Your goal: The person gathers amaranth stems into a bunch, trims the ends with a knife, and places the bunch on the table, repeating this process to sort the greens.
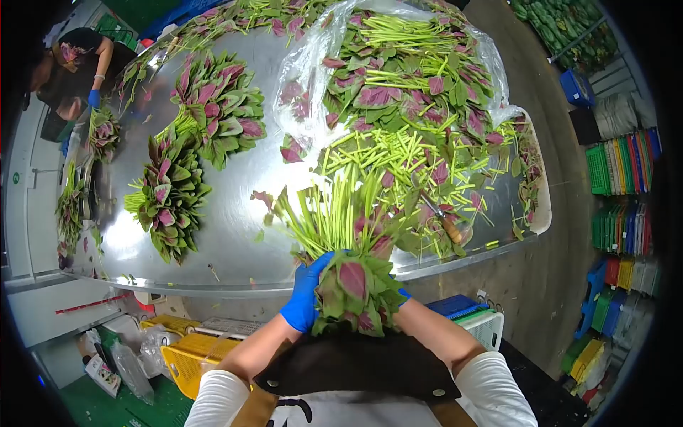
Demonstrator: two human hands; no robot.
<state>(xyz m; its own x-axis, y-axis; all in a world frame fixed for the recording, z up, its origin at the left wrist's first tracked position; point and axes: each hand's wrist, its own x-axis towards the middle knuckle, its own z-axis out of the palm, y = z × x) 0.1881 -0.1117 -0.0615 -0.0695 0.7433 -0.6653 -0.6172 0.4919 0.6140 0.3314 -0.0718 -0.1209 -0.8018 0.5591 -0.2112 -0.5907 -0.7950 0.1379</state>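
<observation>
A bunch of red and green leafy vegetables (352, 285) is held at the table's front edge, its leaves toward my body and its pale green stems pointing away over the metal table (242, 199). Round the left side of the bunch is my left hand (306, 290), in a blue glove. My right hand (403, 296), also gloved in blue, is at the right side, mostly hidden behind the leaves. Cut stems (398, 160) lie scattered beyond the bunch. To the right, a knife with a wooden handle (450, 228) rests among the trimmings.
Two leafy bundles (171, 196) (220, 107) lie on the left. Loose vegetables (420, 71) on a plastic sheet (292, 78) fill the back. A co-worker's blue-gloved hand (94, 98) is at far left. Yellow crates (192, 359) stand below the table; stacked crates (619, 164) stand at right.
</observation>
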